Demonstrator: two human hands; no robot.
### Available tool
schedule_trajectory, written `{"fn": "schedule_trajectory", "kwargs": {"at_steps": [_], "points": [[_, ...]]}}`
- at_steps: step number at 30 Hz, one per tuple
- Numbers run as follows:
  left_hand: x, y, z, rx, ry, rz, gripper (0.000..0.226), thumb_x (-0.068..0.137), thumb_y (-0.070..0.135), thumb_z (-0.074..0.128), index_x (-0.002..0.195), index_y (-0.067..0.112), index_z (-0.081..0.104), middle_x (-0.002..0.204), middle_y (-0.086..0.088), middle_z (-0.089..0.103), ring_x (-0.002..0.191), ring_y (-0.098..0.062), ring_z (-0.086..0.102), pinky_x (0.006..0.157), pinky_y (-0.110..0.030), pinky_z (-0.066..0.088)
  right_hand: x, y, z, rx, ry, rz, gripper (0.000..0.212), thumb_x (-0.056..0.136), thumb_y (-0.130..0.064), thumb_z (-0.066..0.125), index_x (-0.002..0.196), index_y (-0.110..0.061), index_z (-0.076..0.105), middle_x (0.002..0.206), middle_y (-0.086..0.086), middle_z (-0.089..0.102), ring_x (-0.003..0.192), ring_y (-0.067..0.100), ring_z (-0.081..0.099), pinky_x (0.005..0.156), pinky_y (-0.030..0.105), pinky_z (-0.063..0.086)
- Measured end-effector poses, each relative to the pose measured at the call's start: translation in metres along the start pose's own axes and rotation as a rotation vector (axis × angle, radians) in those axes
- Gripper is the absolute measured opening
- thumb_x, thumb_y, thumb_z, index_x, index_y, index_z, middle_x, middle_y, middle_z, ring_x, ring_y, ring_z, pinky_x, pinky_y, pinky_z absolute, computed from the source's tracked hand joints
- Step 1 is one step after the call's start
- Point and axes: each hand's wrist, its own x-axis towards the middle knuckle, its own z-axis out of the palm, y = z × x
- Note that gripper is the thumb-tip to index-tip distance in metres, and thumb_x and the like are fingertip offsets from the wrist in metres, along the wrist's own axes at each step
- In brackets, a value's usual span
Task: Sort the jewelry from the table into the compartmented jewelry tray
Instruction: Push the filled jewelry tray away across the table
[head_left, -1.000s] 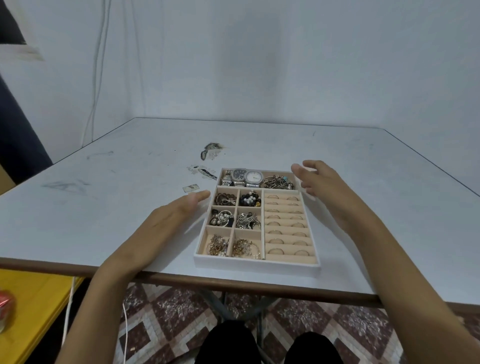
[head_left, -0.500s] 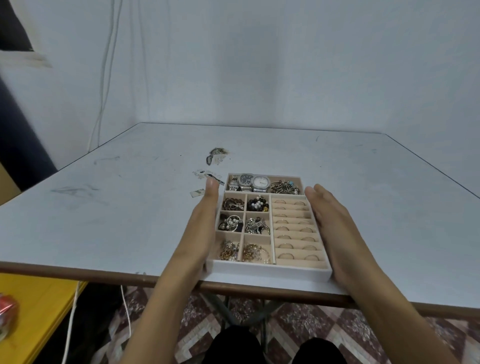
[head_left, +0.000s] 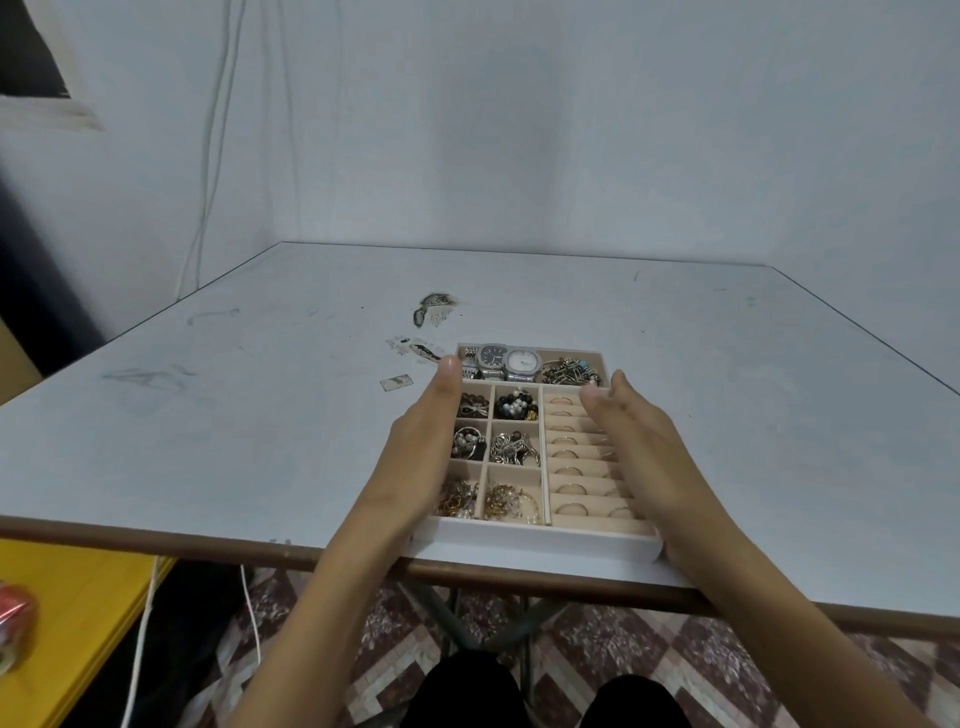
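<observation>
The white jewelry tray (head_left: 540, 540) with beige compartments sits at the table's near edge. Two watches (head_left: 506, 361) lie in its back row next to a pile of small pieces (head_left: 571, 370). Six small compartments on the left hold beads, brooches and chains. The right column holds several rings (head_left: 566, 470) in slots. My left hand (head_left: 421, 441) lies flat along the tray's left side, fingers straight. My right hand (head_left: 644, 441) lies along the right side, fingers straight, partly covering the ring slots. Neither hand holds anything.
The white table (head_left: 260, 415) has worn patches (head_left: 434, 309) and a small flat scrap (head_left: 396, 382) left of the tray. A yellow surface (head_left: 67, 623) with a red object lies low at the left. White cords hang beside it. Wall behind.
Both hands have closed in from apart to lie along the tray's two sides. The right hand now overlaps the ring column. The tray sits lower in view as the camera shifted.
</observation>
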Motion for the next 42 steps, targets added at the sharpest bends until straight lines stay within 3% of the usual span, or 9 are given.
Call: {"fn": "schedule_trajectory", "kwargs": {"at_steps": [7,12,21,24,29,32,37,39,42], "points": [[0.007,0.000,0.007,0.121,-0.030,0.027,0.077,0.080,0.071,0.016,0.147,0.034,0.030,0.154,0.012,0.025,0.143,-0.008,0.022,0.117,-0.034,0.014,0.017,0.003,-0.002,-0.118,-0.051,-0.058,0.080,0.083,-0.068,0.039,0.151,-0.033,0.017,0.157,-0.009,0.027,0.142,0.013,0.030,0.117,0.043,0.025],[0.025,-0.003,0.009,0.164,-0.066,0.043,0.067,0.090,0.066,0.018,0.149,0.034,0.023,0.156,0.011,0.019,0.144,-0.008,0.016,0.120,-0.036,0.010,0.035,0.008,-0.003,-0.230,-0.050,-0.081,0.091,0.071,-0.076,0.032,0.148,-0.029,0.026,0.155,-0.003,0.032,0.142,0.017,0.032,0.115,0.046,0.029],[0.056,-0.005,0.016,0.332,-0.124,0.125,0.059,0.098,0.054,0.019,0.150,0.025,0.020,0.159,0.005,0.012,0.146,-0.007,0.005,0.117,-0.028,0.001,0.065,0.008,-0.008,-0.415,-0.033,-0.119,0.088,0.075,-0.072,0.027,0.146,-0.021,0.030,0.153,0.007,0.034,0.138,0.025,0.037,0.112,0.047,0.032],[0.063,-0.001,0.018,0.369,-0.130,0.148,0.057,0.100,0.050,0.018,0.149,0.021,0.022,0.159,0.001,0.012,0.146,-0.009,0.004,0.116,-0.028,0.002,0.076,0.008,-0.009,-0.480,-0.028,-0.125,0.079,0.085,-0.065,0.029,0.145,-0.014,0.031,0.152,0.010,0.035,0.137,0.028,0.038,0.111,0.048,0.033],[0.080,0.002,0.021,0.442,-0.120,0.154,0.060,0.100,0.049,0.018,0.149,0.015,0.024,0.159,-0.003,0.014,0.147,-0.013,0.007,0.117,-0.030,0.005,0.092,0.004,-0.010,-0.507,-0.019,-0.106,0.080,0.084,-0.064,0.028,0.143,-0.010,0.033,0.148,0.013,0.036,0.130,0.032,0.044,0.107,0.048,0.037],[0.090,0.004,0.024,0.490,-0.108,0.151,0.059,0.101,0.047,0.017,0.147,0.012,0.030,0.158,-0.005,0.018,0.147,-0.016,0.010,0.117,-0.031,0.008,0.102,0.003,-0.011,-0.518,-0.011,-0.122,0.060,0.097,-0.050,0.033,0.139,-0.006,0.038,0.145,0.014,0.039,0.126,0.030,0.047,0.105,0.045,0.039],[0.104,0.007,0.027,0.523,-0.092,0.149,0.060,0.101,0.046,0.016,0.146,0.009,0.031,0.157,-0.008,0.020,0.146,-0.021,0.014,0.116,-0.034,0.012,0.115,0.001,-0.011,-0.528,0.006,-0.146,0.045,0.101,-0.038,0.034,0.129,-0.005,0.045,0.131,0.012,0.048,0.113,0.025,0.052,0.090,0.034,0.039],[0.110,0.008,0.029,0.522,-0.087,0.152,0.059,0.102,0.045,0.016,0.146,0.010,0.031,0.157,-0.008,0.021,0.146,-0.022,0.016,0.116,-0.035,0.013,0.121,0.000,-0.011,-0.525,0.008,-0.142,0.047,0.101,-0.039,0.035,0.131,-0.004,0.043,0.133,0.014,0.049,0.107,0.022,0.052,0.091,0.036,0.041],[0.122,0.007,0.030,0.507,-0.077,0.136,0.059,0.101,0.047,0.016,0.145,0.011,0.034,0.155,-0.009,0.026,0.143,-0.026,0.024,0.115,-0.036,0.017,0.130,0.000,-0.012,-0.517,0.012,-0.138,0.048,0.101,-0.039,0.035,0.134,-0.005,0.042,0.135,0.013,0.048,0.117,0.026,0.052,0.099,0.039,0.042]]}}
